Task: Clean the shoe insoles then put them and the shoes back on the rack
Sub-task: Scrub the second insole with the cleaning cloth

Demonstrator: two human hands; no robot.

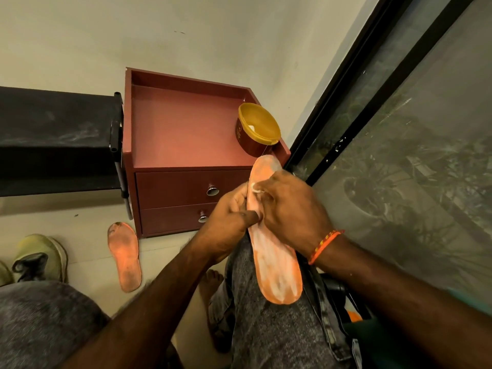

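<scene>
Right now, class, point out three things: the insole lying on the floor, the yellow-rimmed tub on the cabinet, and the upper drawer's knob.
Insole on the floor (124, 255), head view, middle of its orange top face.
Yellow-rimmed tub (259, 123), head view, inside wall.
Upper drawer knob (212, 190), head view, its metal face.

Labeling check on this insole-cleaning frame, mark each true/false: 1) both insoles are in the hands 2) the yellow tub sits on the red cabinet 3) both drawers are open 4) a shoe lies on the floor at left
1) False. One insole rests on the knee, held by the left hand, with the right hand on it; the other insole lies on the floor.
2) True. The yellow tub sits on the red cabinet.
3) False. Both drawers are shut.
4) True. A shoe lies there.
</scene>
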